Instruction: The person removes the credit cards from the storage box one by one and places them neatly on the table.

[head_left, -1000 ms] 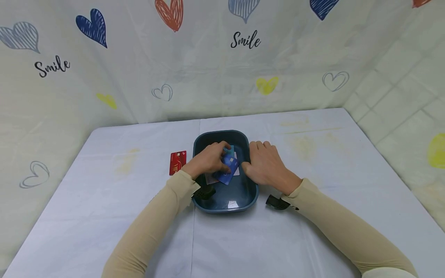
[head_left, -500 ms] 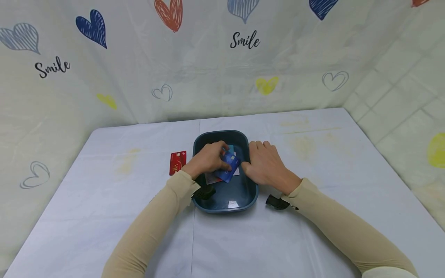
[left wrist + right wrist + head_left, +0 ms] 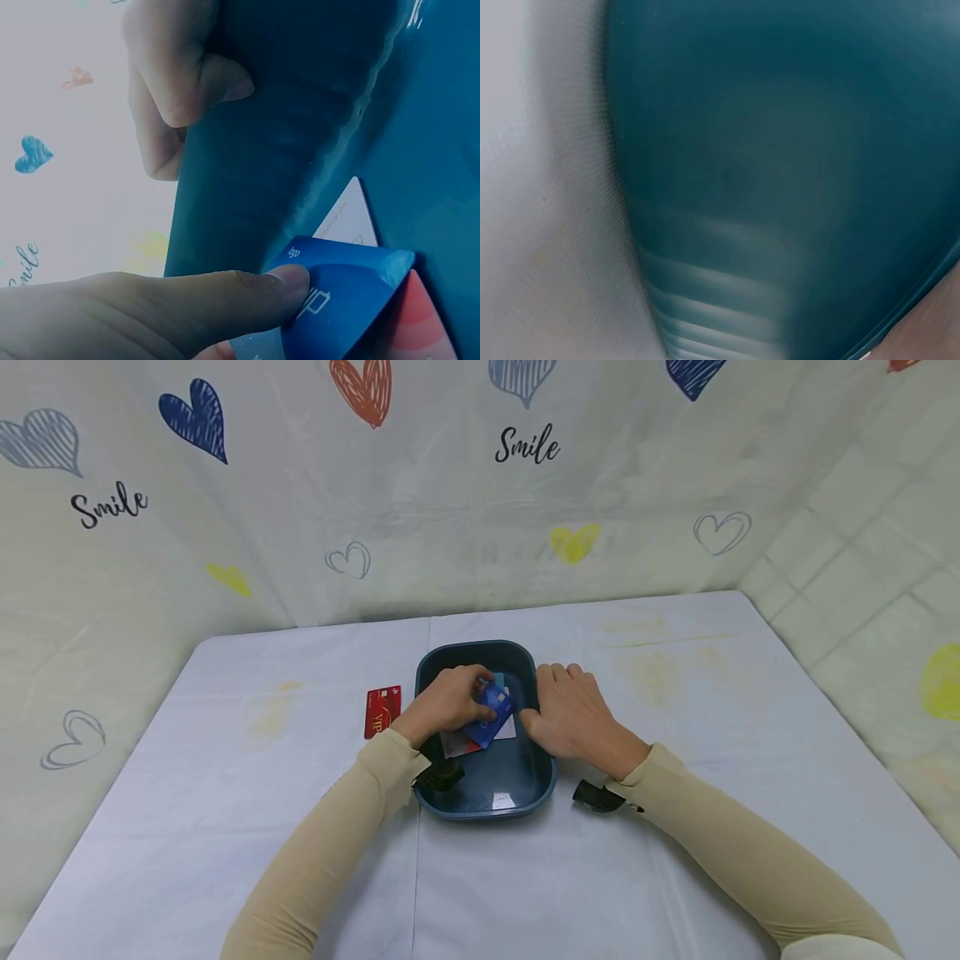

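Observation:
My left hand (image 3: 448, 700) reaches into a dark blue plastic tray (image 3: 517, 789) and pinches a blue VIP card (image 3: 498, 714). In the left wrist view the thumb lies flat along the face of this blue card (image 3: 352, 289). Under it lie a white card (image 3: 350, 217) and a red-and-white card (image 3: 420, 319) on the tray floor. A bit of a light blue card (image 3: 498, 678) shows beyond the fingers. My right hand (image 3: 572, 714) grips the tray's right rim, its thumb over the edge and its fingers outside.
A red VIP card (image 3: 383, 710) lies on the white-covered table (image 3: 300, 843), just left of the tray. A cloth with printed hearts (image 3: 435, 485) hangs behind the table. Dark wrist cameras (image 3: 597, 796) stick out beneath both wrists.
The blue card's lower corner has risen and swung slightly in my left hand, baring more of the red-and-white card. My right hand and the tray have stayed in place.

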{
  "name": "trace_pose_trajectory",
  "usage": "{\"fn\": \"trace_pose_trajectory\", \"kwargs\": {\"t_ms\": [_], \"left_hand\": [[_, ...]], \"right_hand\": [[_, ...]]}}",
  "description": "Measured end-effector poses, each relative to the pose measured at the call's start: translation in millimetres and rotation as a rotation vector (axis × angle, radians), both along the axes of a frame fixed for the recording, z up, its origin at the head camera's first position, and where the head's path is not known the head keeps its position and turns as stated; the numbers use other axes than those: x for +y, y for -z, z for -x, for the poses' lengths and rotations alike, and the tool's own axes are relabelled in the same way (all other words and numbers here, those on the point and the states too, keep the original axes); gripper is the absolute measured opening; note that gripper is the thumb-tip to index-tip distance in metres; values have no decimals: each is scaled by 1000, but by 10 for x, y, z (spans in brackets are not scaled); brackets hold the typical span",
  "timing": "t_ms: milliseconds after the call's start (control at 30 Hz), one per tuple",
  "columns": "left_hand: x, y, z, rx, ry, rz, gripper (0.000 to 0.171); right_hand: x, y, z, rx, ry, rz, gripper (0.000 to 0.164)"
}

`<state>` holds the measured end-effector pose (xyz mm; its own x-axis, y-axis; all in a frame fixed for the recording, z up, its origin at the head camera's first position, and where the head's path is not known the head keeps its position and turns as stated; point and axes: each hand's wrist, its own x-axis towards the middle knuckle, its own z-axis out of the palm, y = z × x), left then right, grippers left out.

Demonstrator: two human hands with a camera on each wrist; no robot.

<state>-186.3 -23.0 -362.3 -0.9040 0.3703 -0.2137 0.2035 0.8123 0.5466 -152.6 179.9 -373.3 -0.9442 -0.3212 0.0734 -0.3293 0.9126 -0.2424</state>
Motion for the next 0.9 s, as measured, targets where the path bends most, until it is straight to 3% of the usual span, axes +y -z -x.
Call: {"fn": "trace_pose_trajectory", "kwargs": {"t_ms": [300, 600, 900], "left_hand": [[14, -5, -3, -17, -25, -2, 52], [-1, -4, -6, 22, -26, 2, 41], [-3, -18, -5, 13, -25, -24, 40]], "right_hand": [[5, -1, 4, -10, 6, 11, 30], [-7, -3, 3, -9, 7, 8, 29], [-2, 9, 1, -4, 8, 9, 25]]}}
